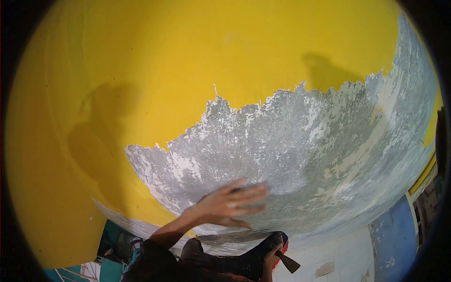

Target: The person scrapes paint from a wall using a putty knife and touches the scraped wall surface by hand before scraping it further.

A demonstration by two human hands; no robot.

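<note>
My left hand [228, 205] is in front of the scraped grey part of the wall [263, 145], its fingers spread and slightly blurred, with nothing in it. Whether it touches the wall I cannot tell. Lower down, by my knee, my right hand [272, 256] is closed on the handle of a scraper [289, 263], whose flat dark blade points down to the right. Yellow paint [188, 56] covers the wall above, ending in a ragged, peeling edge over the grey surface.
Green objects and dark clutter [112, 249] are at the lower left. Pale floor tiles [338, 256] lie at the lower right, beside a blue panel [393, 239]. Shadows fall on the yellow wall.
</note>
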